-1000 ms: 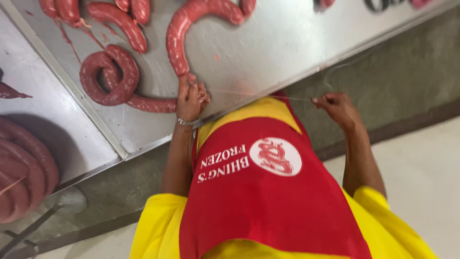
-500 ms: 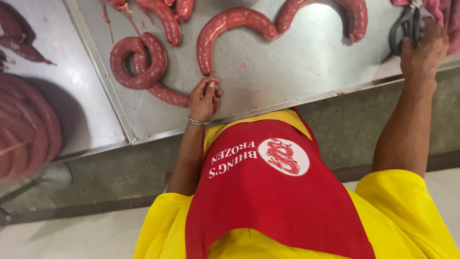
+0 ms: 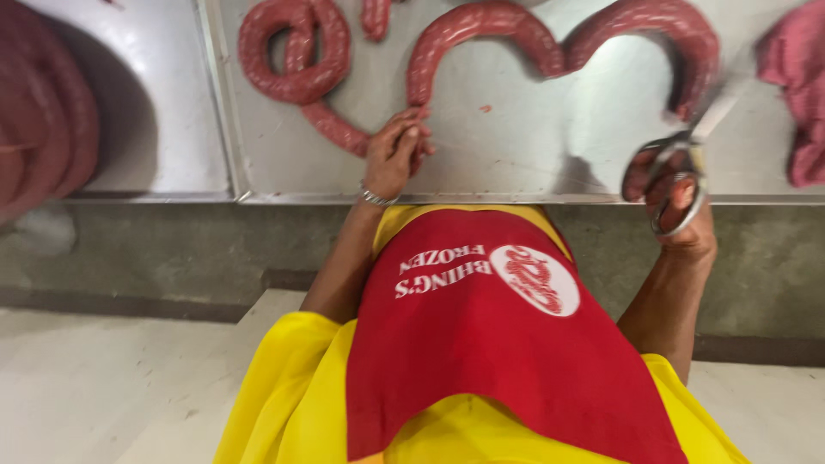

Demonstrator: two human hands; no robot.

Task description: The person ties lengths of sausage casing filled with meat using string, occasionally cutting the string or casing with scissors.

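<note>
My left hand point(image 3: 394, 159), with a metal bangle on the wrist, pinches the tail end of a coiled red sausage point(image 3: 292, 51) on the steel table point(image 3: 533, 146). That tail runs down from the coil to my fingertips. My right hand point(image 3: 675, 202) is at the table's front edge, with its fingers through the handles of metal scissors point(image 3: 687, 150) whose blades point up and away. An arched sausage point(image 3: 481, 26) lies just beyond my left hand, and a second arched one point(image 3: 657, 21) lies above the scissors.
A pile of dark red sausages point(image 3: 39, 112) fills the separate steel tray at far left. Pink meat point(image 3: 795, 94) sits at the right edge. A concrete ledge point(image 3: 172, 249) runs under the table. My red apron and yellow shirt point(image 3: 481, 344) fill the foreground.
My right hand went from holding a thread to reaching the scissors at the far right, then brought them back to the table's front edge. My left hand stayed on the sausage tail.
</note>
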